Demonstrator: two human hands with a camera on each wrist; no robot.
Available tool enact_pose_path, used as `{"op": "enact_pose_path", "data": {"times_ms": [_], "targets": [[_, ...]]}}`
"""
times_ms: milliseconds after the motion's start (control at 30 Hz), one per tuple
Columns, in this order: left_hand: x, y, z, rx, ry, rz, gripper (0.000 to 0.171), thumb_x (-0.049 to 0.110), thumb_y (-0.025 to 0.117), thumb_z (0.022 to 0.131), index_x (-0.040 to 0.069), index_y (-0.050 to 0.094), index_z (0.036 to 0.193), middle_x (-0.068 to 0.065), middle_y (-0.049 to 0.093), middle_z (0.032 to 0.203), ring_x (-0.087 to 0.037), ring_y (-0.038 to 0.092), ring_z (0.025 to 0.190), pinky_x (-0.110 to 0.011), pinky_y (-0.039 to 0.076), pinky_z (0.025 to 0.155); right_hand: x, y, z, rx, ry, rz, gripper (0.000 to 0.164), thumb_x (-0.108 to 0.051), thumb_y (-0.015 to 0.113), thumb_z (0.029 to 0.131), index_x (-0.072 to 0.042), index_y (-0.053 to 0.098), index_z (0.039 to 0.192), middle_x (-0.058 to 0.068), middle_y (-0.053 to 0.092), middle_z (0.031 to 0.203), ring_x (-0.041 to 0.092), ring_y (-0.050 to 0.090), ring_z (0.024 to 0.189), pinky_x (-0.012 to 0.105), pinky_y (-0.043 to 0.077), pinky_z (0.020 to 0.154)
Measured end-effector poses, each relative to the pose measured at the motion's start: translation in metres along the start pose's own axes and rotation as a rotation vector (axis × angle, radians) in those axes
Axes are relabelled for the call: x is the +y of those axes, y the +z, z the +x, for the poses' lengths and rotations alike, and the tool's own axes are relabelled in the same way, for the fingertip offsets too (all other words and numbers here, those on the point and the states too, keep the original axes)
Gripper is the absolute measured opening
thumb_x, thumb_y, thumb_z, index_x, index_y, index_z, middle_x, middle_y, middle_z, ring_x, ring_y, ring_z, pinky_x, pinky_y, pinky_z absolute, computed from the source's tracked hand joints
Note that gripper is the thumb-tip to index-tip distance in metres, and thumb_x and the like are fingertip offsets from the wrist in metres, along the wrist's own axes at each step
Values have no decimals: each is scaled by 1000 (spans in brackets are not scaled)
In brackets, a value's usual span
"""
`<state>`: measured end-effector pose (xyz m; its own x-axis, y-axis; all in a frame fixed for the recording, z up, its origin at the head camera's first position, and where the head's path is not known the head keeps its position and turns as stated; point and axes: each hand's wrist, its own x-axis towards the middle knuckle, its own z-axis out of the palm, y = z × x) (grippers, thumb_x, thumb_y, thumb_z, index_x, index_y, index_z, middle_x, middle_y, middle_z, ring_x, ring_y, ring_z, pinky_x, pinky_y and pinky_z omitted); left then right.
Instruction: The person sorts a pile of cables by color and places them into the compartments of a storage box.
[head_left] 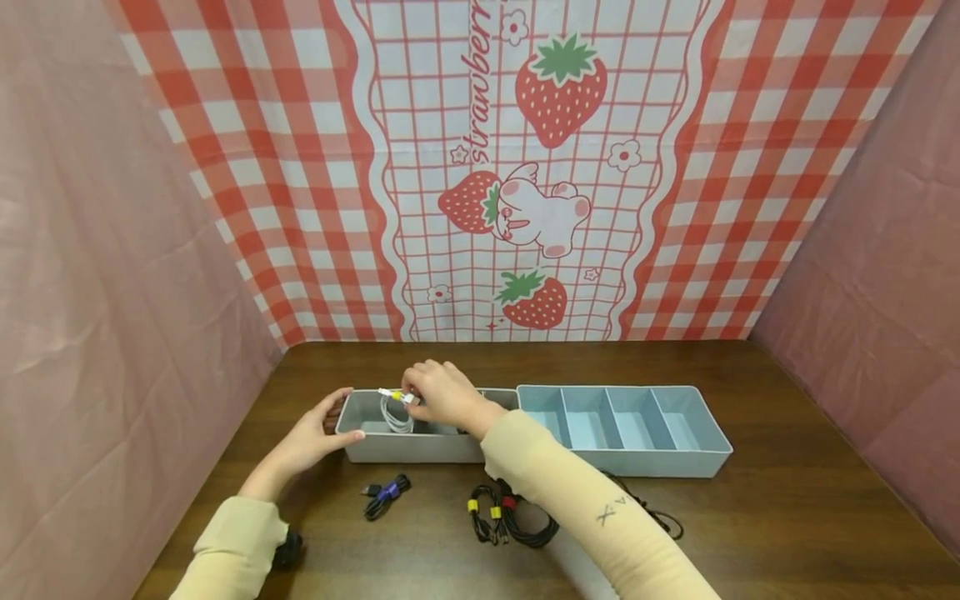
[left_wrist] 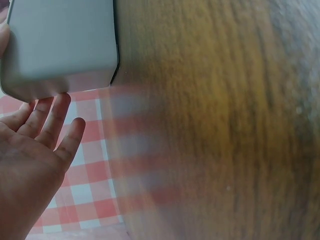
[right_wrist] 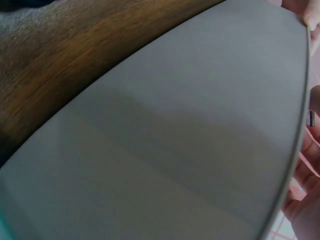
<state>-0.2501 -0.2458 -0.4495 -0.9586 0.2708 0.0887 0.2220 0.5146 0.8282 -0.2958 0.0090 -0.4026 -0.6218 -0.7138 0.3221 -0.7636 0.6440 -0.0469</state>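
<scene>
A white cable (head_left: 397,423) with a yellow tie hangs coiled in the left part of the grey divided storage box (head_left: 420,450). My right hand (head_left: 446,393) pinches it near its white connectors, above the box. In the right wrist view the box's front wall hides most of this hand's work. My left hand (head_left: 309,437) holds the box's left end. Its thumb lies at the front corner, while its fingers (left_wrist: 60,112) touch the end wall in the left wrist view.
A light blue box (head_left: 645,462) with several compartments adjoins the grey one. In front lie a dark cable with a purple tie (head_left: 386,496), black cables with yellow and red ties (head_left: 532,537), and another black cable (head_left: 663,517). A black object (head_left: 288,552) sits beside my left sleeve.
</scene>
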Motion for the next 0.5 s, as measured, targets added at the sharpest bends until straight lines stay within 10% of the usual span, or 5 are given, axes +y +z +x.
{"op": "enact_pose_path", "data": {"times_ms": [500], "targets": [[-1,0,1,1,-1,-9,76,15,71,85,1,27,145,-28,46,134,-42,50,118,-47,46,91,2,9,5,-15,-4,-70,17,-29,68,82,-19,61,93,-7,57,88,9,49,79,24,35,63]]}}
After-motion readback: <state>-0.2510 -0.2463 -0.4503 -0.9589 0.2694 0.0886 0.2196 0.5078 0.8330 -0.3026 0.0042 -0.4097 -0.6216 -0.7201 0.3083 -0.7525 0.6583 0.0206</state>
